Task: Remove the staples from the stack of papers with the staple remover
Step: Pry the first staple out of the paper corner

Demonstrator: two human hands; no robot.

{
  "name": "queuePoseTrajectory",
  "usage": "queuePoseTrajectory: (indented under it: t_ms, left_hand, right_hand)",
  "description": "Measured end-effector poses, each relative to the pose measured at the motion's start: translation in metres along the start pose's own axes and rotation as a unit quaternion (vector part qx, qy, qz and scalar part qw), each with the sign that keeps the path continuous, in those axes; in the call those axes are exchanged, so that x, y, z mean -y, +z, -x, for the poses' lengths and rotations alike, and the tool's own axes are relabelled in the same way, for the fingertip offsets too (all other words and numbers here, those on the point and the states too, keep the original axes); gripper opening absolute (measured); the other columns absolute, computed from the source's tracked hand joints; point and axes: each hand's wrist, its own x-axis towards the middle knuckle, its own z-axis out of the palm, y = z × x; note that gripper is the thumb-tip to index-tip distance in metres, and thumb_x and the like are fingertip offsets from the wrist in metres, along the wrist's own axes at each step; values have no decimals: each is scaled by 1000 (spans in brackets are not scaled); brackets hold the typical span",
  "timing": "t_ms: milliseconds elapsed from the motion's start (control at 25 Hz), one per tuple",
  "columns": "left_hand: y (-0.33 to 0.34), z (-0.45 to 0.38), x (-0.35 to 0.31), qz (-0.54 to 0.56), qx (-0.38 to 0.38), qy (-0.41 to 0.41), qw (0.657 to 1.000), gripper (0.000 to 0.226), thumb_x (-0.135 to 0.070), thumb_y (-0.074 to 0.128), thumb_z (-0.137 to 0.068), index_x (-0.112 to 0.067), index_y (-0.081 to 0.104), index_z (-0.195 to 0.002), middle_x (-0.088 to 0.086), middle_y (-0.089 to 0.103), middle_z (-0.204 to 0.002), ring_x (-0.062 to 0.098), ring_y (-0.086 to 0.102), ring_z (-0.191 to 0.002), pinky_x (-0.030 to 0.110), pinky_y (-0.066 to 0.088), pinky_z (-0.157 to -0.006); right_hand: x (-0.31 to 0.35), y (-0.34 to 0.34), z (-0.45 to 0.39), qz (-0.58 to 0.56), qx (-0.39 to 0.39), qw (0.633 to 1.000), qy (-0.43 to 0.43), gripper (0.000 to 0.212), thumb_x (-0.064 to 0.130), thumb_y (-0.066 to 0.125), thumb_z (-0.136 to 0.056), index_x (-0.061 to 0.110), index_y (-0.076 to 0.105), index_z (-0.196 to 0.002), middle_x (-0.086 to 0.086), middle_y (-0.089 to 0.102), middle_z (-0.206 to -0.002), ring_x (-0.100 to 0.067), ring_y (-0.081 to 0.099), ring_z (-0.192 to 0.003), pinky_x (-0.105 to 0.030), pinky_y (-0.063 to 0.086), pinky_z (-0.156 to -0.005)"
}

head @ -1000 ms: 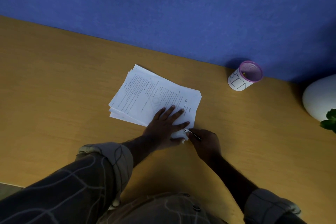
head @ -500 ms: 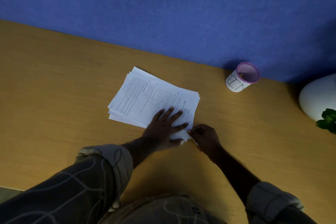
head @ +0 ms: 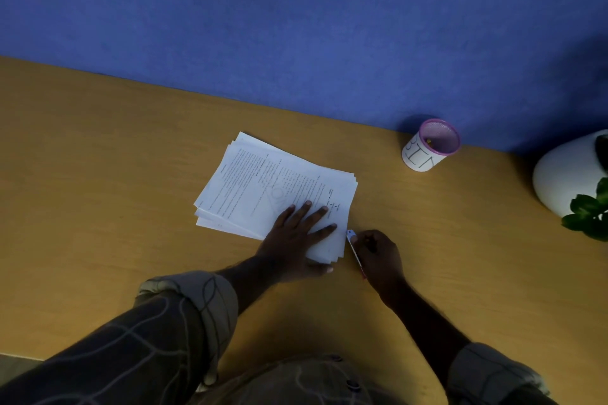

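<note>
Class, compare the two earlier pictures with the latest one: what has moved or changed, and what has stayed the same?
The right hand, gripping the staple remover, has drawn slightly back, so the tool's tip now sits just off the near-right corner of the stack of papers rather than on it. The left hand stays pressed flat on the stack; papers and pink-rimmed cup are unmoved.

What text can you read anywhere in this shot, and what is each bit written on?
"BIN": hand-drawn capitals on the white side of the pink-rimmed mesh cup by the blue wall.
Printed lines and a faint diagram on the top sheet of the stack of papers: too small and blurred to read.
Staple remover in the right hand: no legible marking.
Nothing else carries text.
</note>
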Motion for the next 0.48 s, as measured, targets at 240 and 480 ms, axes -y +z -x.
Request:
queuePoseTrajectory:
  t_ms: [240, 480]
  left_hand:
    - [-19, -7, 3, 36, 55, -12, 998, 103, -74, 62, -76, -27, 17, -156, -5, 15, -167, 25, 11, -153, 51, 13, -122]
    - [-42, -10, 7, 8, 134, 13, 991, 96, -49, 72, -83, -23, 17, -157, -1, 17, -167, 25, 14, -153, 49, 24, -120]
  right_hand:
    - [-8, -15, -5, 256, -116, 954, -105, 24, 26, 49, -98, 24, 51, -121, 2, 65, -98, -13, 60, -78, -30, 50, -63]
    - [-7, -21, -10, 336, -119, 922, -153, 28, 24, 53, -93, 20, 49, -120, -4, 66, -107, -22, 60, -93, -37, 51, -81]
